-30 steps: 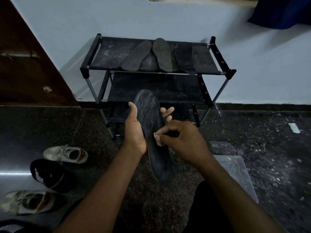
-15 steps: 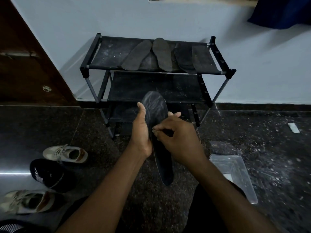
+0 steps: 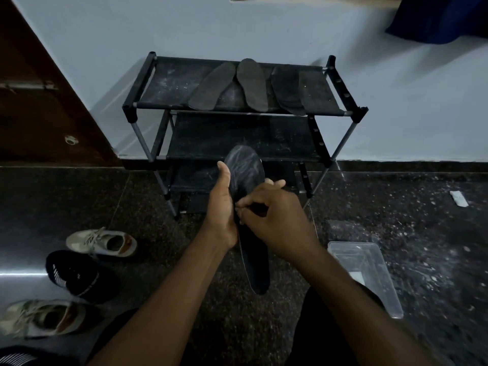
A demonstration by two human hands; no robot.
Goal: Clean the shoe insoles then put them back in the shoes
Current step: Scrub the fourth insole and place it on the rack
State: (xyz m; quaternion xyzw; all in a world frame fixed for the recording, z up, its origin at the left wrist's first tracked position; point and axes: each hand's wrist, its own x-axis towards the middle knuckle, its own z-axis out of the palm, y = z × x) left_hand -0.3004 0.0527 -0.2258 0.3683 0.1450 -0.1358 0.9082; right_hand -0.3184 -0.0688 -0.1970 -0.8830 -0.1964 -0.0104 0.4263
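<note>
Just above my knees, the black insole [image 3: 249,233] hangs heel-down over the floor. I judge it could twist or slip free, since only its middle is held while the rubbing pushes sideways. My left hand [image 3: 220,207] grips it, thumb up the left edge and fingers wrapped behind. My right hand [image 3: 274,220] is curled tight, its fingertips pinching what looks like a small pale scrap [image 3: 238,210] against the insole's face. Beyond, four more insoles [image 3: 250,83] lie on the shoe rack [image 3: 163,85].

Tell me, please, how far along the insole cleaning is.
Four insoles lie on the rack's top shelf, seemingly done. In hand: the left hand holds a streaked insole while the right hand rubs it with pinched fingers. Left: finishing it and refitting all insoles into the shoes on the floor.
</note>
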